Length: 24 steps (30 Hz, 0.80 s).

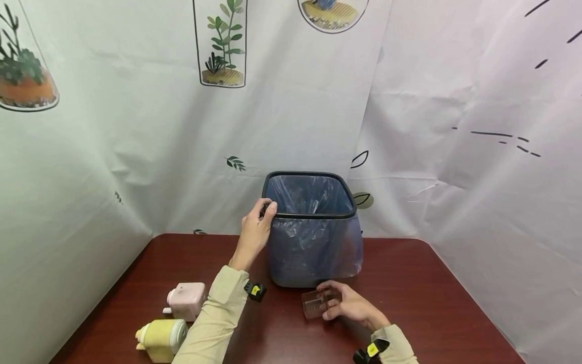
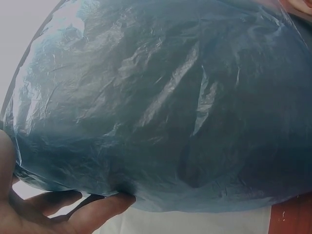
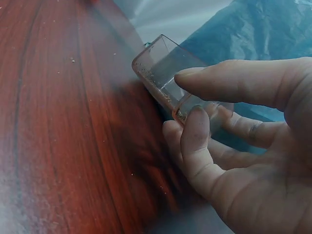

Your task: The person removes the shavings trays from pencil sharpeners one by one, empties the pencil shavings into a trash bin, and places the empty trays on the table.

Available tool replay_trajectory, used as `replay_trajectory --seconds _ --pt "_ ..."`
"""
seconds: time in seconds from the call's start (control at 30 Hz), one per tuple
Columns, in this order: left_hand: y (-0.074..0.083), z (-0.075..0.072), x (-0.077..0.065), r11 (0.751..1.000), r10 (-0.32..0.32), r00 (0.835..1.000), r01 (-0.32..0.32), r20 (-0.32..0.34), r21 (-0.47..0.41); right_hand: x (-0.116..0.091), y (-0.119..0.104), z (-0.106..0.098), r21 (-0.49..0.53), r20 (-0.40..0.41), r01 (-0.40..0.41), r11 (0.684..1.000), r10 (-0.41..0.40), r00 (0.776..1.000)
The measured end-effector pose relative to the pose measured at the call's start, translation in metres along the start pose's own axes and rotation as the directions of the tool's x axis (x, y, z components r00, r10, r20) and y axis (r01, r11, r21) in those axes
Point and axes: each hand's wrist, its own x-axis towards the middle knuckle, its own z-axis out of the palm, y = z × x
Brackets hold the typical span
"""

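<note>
A blue trash can (image 1: 313,253) with a clear plastic liner and a black rim stands at the back of the table. My left hand (image 1: 256,230) grips its rim at the near left corner. In the left wrist view, the fingers lie against the shiny liner (image 2: 161,97). Just in front of the can, my right hand (image 1: 350,303) pinches a small see-through pinkish shavings tray (image 1: 314,304) between thumb and fingers. In the right wrist view the tray (image 3: 158,73) is tilted, with dark shavings along its inner wall.
Two hand-crank pencil sharpeners, one pink (image 1: 187,301) and one yellow (image 1: 161,339), sit at the left beside my left forearm. The dark red wooden table (image 1: 418,298) holds everything, with tiny crumbs on it. White printed cloth (image 1: 300,116) hangs around the back and sides.
</note>
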Motion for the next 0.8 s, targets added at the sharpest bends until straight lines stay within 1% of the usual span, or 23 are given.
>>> replay_trajectory --seconds 0.2,0.43,0.57,0.67,0.73,0.8 --pt "0.0003 0.0006 0.0006 1.0 -0.001 1.0 0.001 -0.003 -0.002 -0.0013 -0.001 0.0013 -0.022 -0.009 0.002 1.0 -0.002 1.0" --pt "0.0007 0.0002 0.001 1.0 0.002 1.0 -0.002 -0.006 -0.011 0.0 0.0021 0.0009 -0.027 -0.002 0.008 1.0 -0.008 1.0" --pt "0.0005 -0.0004 0.0001 1.0 -0.001 1.0 0.001 -0.005 -0.016 0.0003 0.0027 0.0011 -0.025 -0.008 -0.004 1.0 0.003 1.0" --pt "0.0006 -0.0005 -0.0003 1.0 -0.003 1.0 0.003 -0.006 -0.012 0.0 0.0029 0.0017 -0.033 -0.016 0.003 0.999 -0.003 1.0" --pt "0.0008 -0.0005 -0.0004 1.0 -0.001 1.0 0.001 -0.005 -0.01 0.0 0.003 0.002 -0.053 -0.019 0.015 0.998 -0.016 1.0" --pt "0.001 -0.0002 -0.0005 1.0 0.001 1.0 -0.001 -0.006 -0.008 -0.0002 0.0033 0.0017 -0.099 -0.022 0.03 0.995 -0.032 0.999"
